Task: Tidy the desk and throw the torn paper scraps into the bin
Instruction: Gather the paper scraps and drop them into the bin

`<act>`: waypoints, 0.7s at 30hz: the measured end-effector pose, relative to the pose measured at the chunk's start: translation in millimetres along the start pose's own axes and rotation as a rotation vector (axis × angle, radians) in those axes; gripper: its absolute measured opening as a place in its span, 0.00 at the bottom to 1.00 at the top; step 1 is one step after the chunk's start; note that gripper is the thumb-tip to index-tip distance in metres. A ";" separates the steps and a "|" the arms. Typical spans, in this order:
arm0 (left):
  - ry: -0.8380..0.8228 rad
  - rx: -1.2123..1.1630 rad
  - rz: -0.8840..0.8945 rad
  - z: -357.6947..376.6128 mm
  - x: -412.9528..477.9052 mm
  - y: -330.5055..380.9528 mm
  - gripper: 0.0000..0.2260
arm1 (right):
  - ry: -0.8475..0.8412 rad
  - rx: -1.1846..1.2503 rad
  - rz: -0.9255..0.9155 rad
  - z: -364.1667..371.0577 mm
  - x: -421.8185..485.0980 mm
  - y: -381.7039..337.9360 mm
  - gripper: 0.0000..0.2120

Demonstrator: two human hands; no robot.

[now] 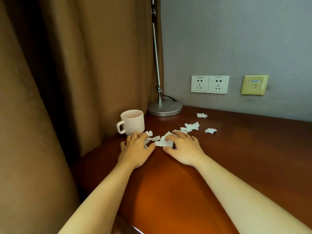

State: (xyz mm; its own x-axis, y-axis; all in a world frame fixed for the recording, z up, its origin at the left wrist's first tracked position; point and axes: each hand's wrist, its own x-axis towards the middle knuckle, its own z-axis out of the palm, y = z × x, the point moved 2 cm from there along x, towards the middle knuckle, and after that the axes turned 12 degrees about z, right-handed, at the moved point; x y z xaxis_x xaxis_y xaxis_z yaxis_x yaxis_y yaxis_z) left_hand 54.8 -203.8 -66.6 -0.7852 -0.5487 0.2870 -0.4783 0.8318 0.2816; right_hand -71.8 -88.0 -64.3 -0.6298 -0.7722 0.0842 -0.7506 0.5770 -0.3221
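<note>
Several white torn paper scraps (191,126) lie scattered on the brown wooden desk (253,149). A bunch of them (162,141) sits between my two hands. My left hand (135,149) rests palm down on the desk, its fingertips touching the scraps near the mug. My right hand (184,147) lies with spread, slightly bent fingers over the middle scraps. Two single scraps lie farther right (210,130) and farther back (202,115). No bin is in view.
A pale ribbed mug (132,122) stands just behind my left hand at the desk's left edge. A metal lamp base (165,108) with its pole sits in the back corner. Brown curtains (67,81) hang left; wall sockets (210,84) are behind.
</note>
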 end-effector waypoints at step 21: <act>0.064 -0.211 0.115 -1.9 -7.8 9.6 0.01 | 0.165 0.255 -0.016 -7.1 -12.1 6.0 0.10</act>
State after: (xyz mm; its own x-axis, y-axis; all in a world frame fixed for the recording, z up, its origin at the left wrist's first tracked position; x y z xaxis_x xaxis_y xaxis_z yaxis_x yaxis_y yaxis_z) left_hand 57.1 -191.7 -64.4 -0.8000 -0.4610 0.3841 -0.2891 0.8570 0.4265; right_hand -70.1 -73.3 -60.5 -0.6577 -0.7151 0.2370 -0.6997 0.4634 -0.5437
